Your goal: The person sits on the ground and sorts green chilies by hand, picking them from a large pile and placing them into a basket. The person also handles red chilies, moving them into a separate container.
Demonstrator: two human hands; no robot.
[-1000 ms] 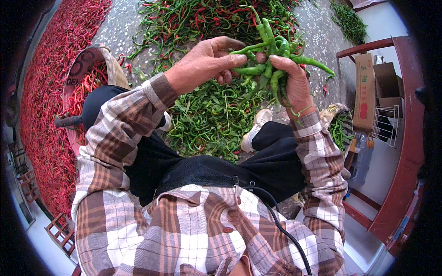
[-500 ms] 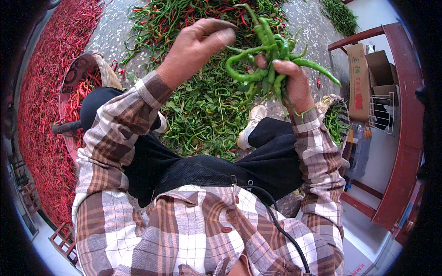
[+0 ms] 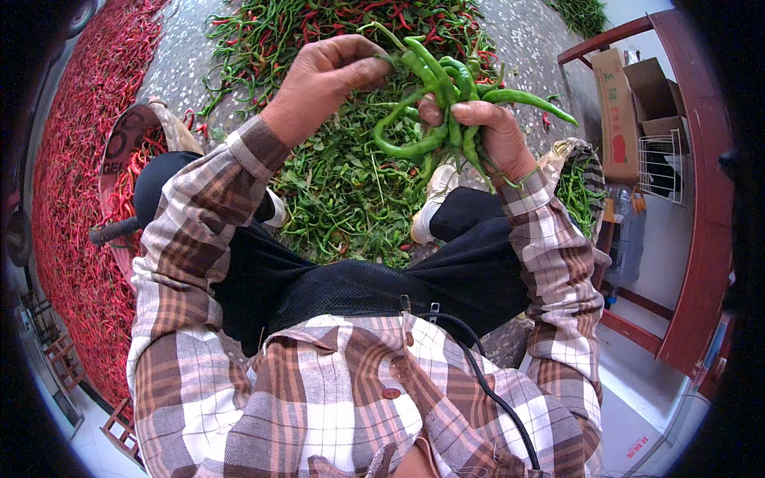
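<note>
- Fingers (image 3: 484, 115) of the right hand (image 3: 504, 142) close around a bunch of green chili peppers (image 3: 442, 84), the thumb across the front and one fingertip showing past it.
- Thumb and forefinger of the left hand (image 3: 319, 84) come nearly together, just beside the bunch at its nine o'clock; I cannot tell whether the tips meet or pinch a scrap of green.
- Held up at one o'clock in the view, the bunch is long, slender and bright green, slightly glossy. One pepper bends in a loop toward eight o'clock; another points toward three, drooping at its tip; a thin stem end pokes out near eleven. A fine green strand lies by the right cuff (image 3: 530, 197).
- Below, between the two pale shoes, spreads a heap of green peppers and leaves (image 3: 351, 191).
- Toward twelve o'clock lies a mixed red and green chili pile (image 3: 343, 28).
- At ten o'clock an open pinkish container (image 3: 119, 151) holds red chilies; beyond it, a broad bed of red chilies (image 3: 76, 239) fills nine o'clock.
- Between two and three o'clock sits a sack (image 3: 562, 155) with green peppers inside, near a cardboard box (image 3: 615, 119) and a white wire rack (image 3: 660, 179).
</note>
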